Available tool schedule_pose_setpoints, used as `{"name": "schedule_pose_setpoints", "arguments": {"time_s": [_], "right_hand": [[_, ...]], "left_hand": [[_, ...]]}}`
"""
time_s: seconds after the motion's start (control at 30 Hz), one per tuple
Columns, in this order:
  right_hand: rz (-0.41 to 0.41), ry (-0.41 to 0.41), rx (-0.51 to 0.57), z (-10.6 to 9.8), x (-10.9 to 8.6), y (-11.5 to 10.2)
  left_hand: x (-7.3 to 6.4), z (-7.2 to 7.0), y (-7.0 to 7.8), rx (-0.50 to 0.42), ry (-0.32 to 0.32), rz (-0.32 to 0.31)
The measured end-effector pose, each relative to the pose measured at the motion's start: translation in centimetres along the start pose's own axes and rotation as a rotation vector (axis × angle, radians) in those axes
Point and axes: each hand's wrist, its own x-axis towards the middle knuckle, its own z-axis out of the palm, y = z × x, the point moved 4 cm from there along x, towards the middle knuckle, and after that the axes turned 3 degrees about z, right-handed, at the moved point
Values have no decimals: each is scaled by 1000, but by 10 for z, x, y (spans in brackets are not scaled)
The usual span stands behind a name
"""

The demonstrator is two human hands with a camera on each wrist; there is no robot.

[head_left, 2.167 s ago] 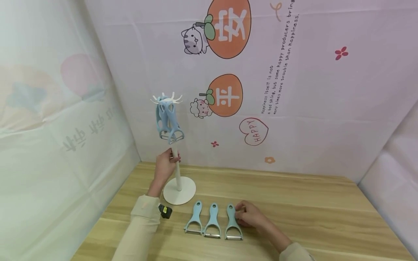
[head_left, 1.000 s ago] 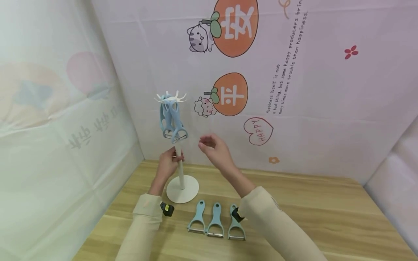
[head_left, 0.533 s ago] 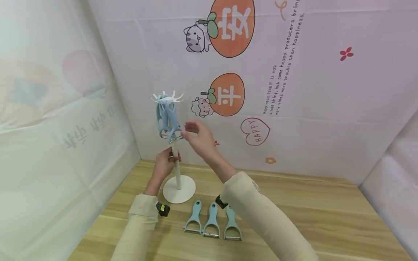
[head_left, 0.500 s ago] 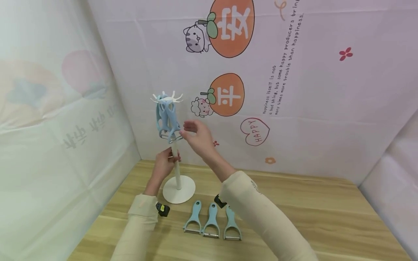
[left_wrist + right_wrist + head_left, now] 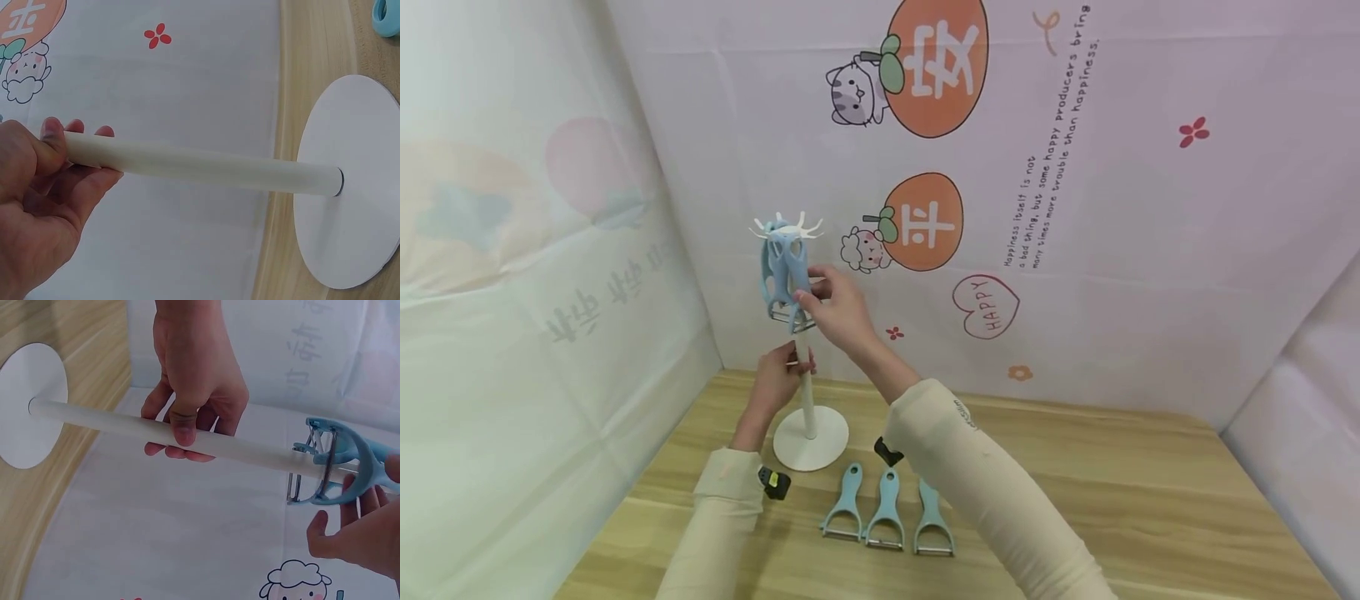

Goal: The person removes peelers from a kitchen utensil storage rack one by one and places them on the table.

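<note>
A white stand with a hooked top (image 5: 787, 231), a pole (image 5: 200, 167) and a round base (image 5: 827, 442) stands on the wooden table. Several light-blue peelers hang from its hooks, overlapping one another. My left hand (image 5: 777, 377) grips the pole below them; in the left wrist view its thumb and fingers wrap the pole. With thumb in front and fingers behind, my right hand (image 5: 842, 312) pinches a hanging peeler (image 5: 800, 271) by its handle. The peeler heads (image 5: 340, 456) surround the pole in the right wrist view.
Three light-blue peelers, a left one (image 5: 847, 496), a middle one (image 5: 887, 504) and a right one (image 5: 931, 521), lie on the table (image 5: 1112, 483) before the base. My right sleeve covers part of the right one. A printed cloth (image 5: 1112, 317) hangs behind.
My right hand has come up from beside the right-hand table peeler to the hanging peelers and taken hold of one handle. The left hand stays on the pole.
</note>
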Motion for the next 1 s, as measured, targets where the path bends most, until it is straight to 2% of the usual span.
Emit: {"name": "schedule_pose_setpoints", "arguments": {"time_s": [0.17,0.33,0.77,1.0], "right_hand": [[-12,42,9,-2,-2,0],[-17,51,21,-3,-5,-3],[-24,50,69,-15,-13,-8],[-12,82,77,-22,-19,-6]], "left_hand": [[-1,0,0,10,-12,-24],[-2,-2,-1,20,-17,-54],[-2,0,2,23,-17,-53],[-2,0,0,30,-26,-64]]}}
